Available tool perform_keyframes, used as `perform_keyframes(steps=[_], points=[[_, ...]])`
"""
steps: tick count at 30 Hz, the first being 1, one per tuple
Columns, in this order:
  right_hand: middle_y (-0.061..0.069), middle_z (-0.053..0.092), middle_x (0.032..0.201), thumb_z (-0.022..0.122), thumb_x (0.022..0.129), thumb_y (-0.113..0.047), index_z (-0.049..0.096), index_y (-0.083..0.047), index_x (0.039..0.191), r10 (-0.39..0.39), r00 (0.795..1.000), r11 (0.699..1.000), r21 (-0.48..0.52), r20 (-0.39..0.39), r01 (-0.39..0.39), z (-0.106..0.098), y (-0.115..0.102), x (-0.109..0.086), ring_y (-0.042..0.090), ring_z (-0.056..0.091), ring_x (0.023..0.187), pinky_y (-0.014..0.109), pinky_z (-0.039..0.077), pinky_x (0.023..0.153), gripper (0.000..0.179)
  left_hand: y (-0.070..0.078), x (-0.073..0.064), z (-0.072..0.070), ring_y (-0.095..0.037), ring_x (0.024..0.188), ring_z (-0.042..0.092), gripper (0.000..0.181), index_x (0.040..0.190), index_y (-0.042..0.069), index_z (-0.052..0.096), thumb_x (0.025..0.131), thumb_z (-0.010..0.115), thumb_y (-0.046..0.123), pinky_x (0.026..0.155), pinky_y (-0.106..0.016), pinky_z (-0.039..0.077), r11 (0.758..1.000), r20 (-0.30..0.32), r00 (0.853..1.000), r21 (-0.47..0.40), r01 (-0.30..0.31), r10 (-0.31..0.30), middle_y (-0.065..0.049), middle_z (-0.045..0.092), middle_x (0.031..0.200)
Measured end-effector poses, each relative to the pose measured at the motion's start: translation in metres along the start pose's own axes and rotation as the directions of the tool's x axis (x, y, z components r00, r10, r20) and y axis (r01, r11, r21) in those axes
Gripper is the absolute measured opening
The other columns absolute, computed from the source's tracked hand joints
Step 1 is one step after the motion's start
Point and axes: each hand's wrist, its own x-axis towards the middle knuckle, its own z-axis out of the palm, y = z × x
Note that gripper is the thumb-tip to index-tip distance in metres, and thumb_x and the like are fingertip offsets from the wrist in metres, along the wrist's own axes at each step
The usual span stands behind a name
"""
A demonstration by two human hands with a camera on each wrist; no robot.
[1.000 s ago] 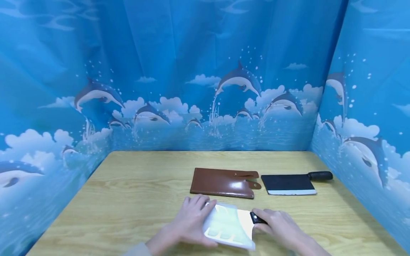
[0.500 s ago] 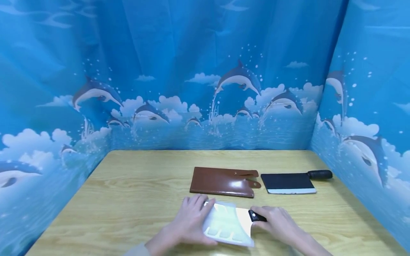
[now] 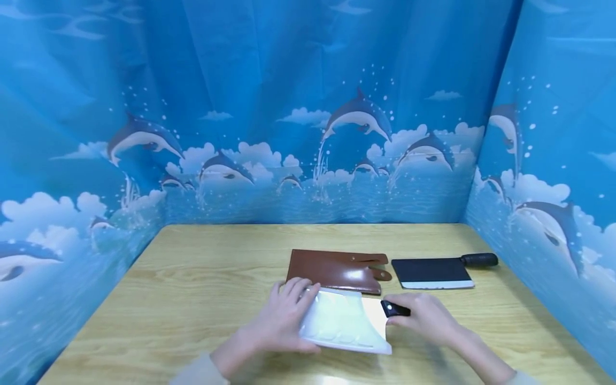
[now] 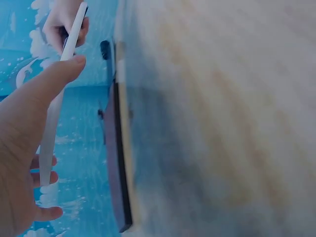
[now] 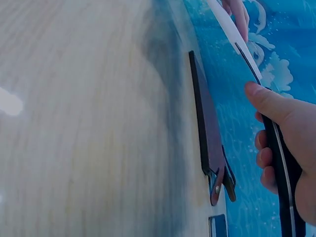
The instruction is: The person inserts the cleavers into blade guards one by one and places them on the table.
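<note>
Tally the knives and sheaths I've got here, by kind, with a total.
Knives: 2 (partly sheathed knife in the right hand, dark cleaver on the table)
Sheaths: 2 (white sheath in the left hand, brown sheath)
Total: 4

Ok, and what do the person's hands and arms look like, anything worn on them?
The left hand and right hand are both bare, with no gloves. The left sleeve is pale grey; the right sleeve looks alike, though only a sliver shows. I see no cables or markings.
</note>
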Motion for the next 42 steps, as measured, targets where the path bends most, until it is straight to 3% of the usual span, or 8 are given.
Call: perform_keyframes(steps=[6, 12, 19, 23, 28, 36, 39, 42], points=[[0.004, 0.07, 0.097, 0.07, 0.081, -0.037, 0.068, -0.005, 0.109, 0.063, 0.993, 0.997, 0.038, 0.097, -0.067, -0.013, 0.008, 0.003, 0.012, 0.064, 0.082, 0.03, 0.052, 0.065, 0.042, -0.007, 0.013, -0.011, -0.024, 0.116, 0.045, 0.108, 0.137, 0.007, 0.043, 0.056, 0.067, 0.074, 0.092, -0.054, 0.039, 1.0, 0.024, 0.999, 0.005, -0.025, 0.025, -0.008, 0.049, 0.125], [0.001, 0.068, 0.098, 0.072, 0.08, -0.033, 0.069, -0.007, 0.108, 0.227, 0.965, 0.967, 0.088, 0.133, -0.24, -0.02, 0.022, -0.001, 0.011, 0.06, 0.083, 0.03, 0.049, 0.066, 0.039, -0.01, 0.023, -0.015, -0.024, 0.119, 0.043, 0.105, 0.139, 0.007, 0.04, 0.059, 0.066, 0.068, 0.095, -0.054, 0.037, 1.0, 0.075, 0.997, -0.011, 0.008, -0.008, -0.009, 0.048, 0.128], [0.012, 0.064, 0.109, 0.073, 0.08, -0.025, 0.063, 0.001, 0.115, 0.387, 0.911, 0.874, 0.257, 0.145, -0.412, -0.03, 0.043, -0.012, 0.031, 0.059, 0.1, 0.042, 0.05, 0.081, 0.044, -0.009, 0.031, -0.012, -0.025, 0.121, 0.042, 0.111, 0.142, 0.006, 0.037, 0.06, 0.064, 0.075, 0.097, -0.052, 0.037, 0.998, 0.133, 0.99, -0.019, 0.054, -0.051, -0.01, 0.047, 0.132], [0.015, 0.063, 0.11, 0.073, 0.08, -0.023, 0.06, 0.004, 0.116, 0.447, 0.882, 0.832, 0.294, 0.149, -0.471, -0.036, 0.052, -0.018, 0.031, 0.058, 0.101, 0.038, 0.05, 0.08, 0.046, -0.003, 0.041, -0.009, -0.024, 0.119, 0.043, 0.112, 0.141, 0.005, 0.037, 0.06, 0.062, 0.078, 0.096, -0.044, 0.039, 0.999, 0.177, 0.983, 0.016, 0.037, -0.04, -0.01, 0.047, 0.131], [0.013, 0.063, 0.106, 0.074, 0.079, -0.022, 0.063, 0.002, 0.11, 0.452, 0.883, 0.842, 0.266, 0.126, -0.469, -0.039, 0.068, -0.03, 0.025, 0.056, 0.096, 0.031, 0.048, 0.074, 0.04, 0.009, 0.057, -0.003, -0.023, 0.116, 0.045, 0.109, 0.14, 0.002, 0.038, 0.061, 0.063, 0.073, 0.094, -0.037, 0.041, 0.999, 0.245, 0.969, 0.051, -0.007, -0.006, -0.012, 0.048, 0.129], [0.01, 0.063, 0.107, 0.074, 0.078, -0.021, 0.065, -0.005, 0.105, 0.424, 0.888, 0.84, 0.288, 0.179, -0.459, -0.034, 0.092, -0.046, 0.009, 0.052, 0.098, 0.028, 0.045, 0.081, 0.032, 0.019, 0.071, 0.008, -0.017, 0.104, 0.047, 0.103, 0.137, 0.002, 0.041, 0.061, 0.067, 0.066, 0.083, -0.028, 0.045, 0.996, 0.332, 0.94, 0.023, -0.091, 0.078, -0.008, 0.05, 0.122], [0.008, 0.061, 0.107, 0.072, 0.079, -0.02, 0.064, -0.005, 0.105, 0.393, 0.893, 0.838, 0.315, 0.218, -0.446, -0.031, 0.098, -0.048, 0.006, 0.05, 0.096, 0.027, 0.044, 0.08, 0.031, 0.022, 0.073, 0.013, -0.015, 0.1, 0.048, 0.104, 0.137, 0.003, 0.041, 0.061, 0.068, 0.068, 0.08, -0.025, 0.045, 0.996, 0.373, 0.925, 0.015, -0.087, 0.075, -0.006, 0.051, 0.119], [0.007, 0.059, 0.104, 0.071, 0.079, -0.02, 0.062, -0.005, 0.103, 0.362, 0.896, 0.837, 0.333, 0.257, -0.434, -0.029, 0.101, -0.049, 0.01, 0.05, 0.094, 0.028, 0.043, 0.079, 0.029, 0.026, 0.074, 0.019, -0.014, 0.099, 0.049, 0.106, 0.136, 0.003, 0.042, 0.061, 0.066, 0.073, 0.079, -0.025, 0.047, 0.997, 0.431, 0.9, 0.004, -0.083, 0.073, -0.005, 0.052, 0.116]])
